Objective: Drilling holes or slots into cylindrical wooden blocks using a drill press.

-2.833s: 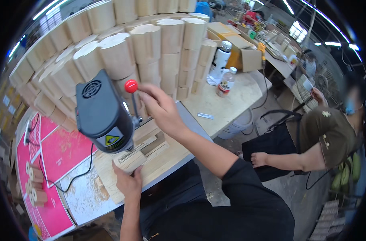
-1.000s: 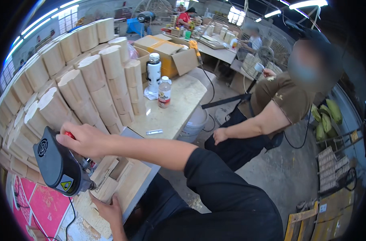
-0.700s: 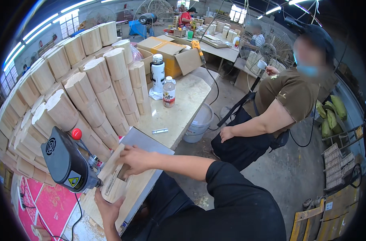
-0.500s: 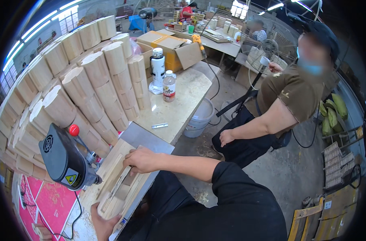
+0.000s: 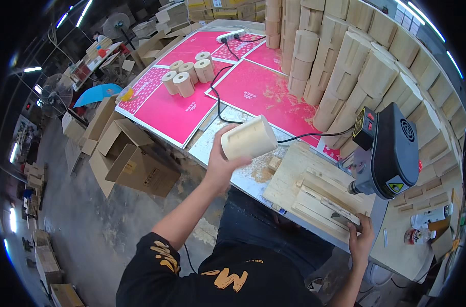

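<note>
My left hand [image 5: 223, 168] grasped a tilted wooden cylinder [image 5: 250, 139] above the worktop's [image 5: 210, 145] front edge. My right hand [image 5: 362, 241] touched the wooden fixture's [image 5: 308, 209] right end; could not tell whether clenched.

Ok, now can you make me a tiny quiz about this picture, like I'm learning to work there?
1. What is the left hand holding? A) a bottle B) a wooden cylinder C) a cardboard box
2. True or false: the small holed pieces stand on the pink sheets.
3. Fill in the colour: the warning triangle on the black machine is ____.

Key: 1. B; 2. true; 3. yellow.
</note>
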The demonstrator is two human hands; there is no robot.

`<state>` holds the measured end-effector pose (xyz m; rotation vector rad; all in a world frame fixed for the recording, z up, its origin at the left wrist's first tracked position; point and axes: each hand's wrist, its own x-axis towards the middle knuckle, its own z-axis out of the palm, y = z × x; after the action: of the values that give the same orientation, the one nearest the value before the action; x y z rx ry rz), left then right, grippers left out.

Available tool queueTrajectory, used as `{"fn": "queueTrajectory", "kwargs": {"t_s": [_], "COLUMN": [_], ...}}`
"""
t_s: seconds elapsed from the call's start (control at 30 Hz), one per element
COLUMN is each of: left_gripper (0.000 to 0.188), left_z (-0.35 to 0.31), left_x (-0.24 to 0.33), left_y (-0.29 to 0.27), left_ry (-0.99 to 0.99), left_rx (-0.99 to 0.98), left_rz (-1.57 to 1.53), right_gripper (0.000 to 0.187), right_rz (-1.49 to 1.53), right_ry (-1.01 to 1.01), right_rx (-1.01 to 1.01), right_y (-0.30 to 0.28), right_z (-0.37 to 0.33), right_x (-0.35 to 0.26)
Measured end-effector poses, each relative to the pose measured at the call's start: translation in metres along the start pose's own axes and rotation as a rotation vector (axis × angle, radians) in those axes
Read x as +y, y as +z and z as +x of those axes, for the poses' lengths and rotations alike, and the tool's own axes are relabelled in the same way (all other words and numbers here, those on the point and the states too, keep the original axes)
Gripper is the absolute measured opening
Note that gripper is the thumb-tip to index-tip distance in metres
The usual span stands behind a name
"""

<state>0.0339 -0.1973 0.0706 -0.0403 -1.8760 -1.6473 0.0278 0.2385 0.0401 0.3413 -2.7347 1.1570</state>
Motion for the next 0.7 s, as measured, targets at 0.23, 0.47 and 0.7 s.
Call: {"fn": "queueTrajectory", "kwargs": {"t_s": [0.23,0.47,0.7], "left_gripper": [0.076,0.080,0.082], "left_z": [0.014,0.016,0.039], "left_x": [-0.037,-0.058,-0.051], "left_y": [-0.002,0.007,-0.060], "left_ry": [-0.837,-0.699,-0.528], "left_rx": [-0.241,-0.492,-0.240], "left_rz": [-1.464,-1.689,-0.911], "right_gripper": [0.051,0.063,0.077], "right_rz": [0.014,0.033,0.055], "right_ry": [0.087,0.114,0.094], "right_rx": [0.035,0.080,0.108], "right_y": [0.003,0.012,0.014], "right_z": [-0.001,-0.004,-0.006], "right_x": [0.007,0.010,0.006]}}
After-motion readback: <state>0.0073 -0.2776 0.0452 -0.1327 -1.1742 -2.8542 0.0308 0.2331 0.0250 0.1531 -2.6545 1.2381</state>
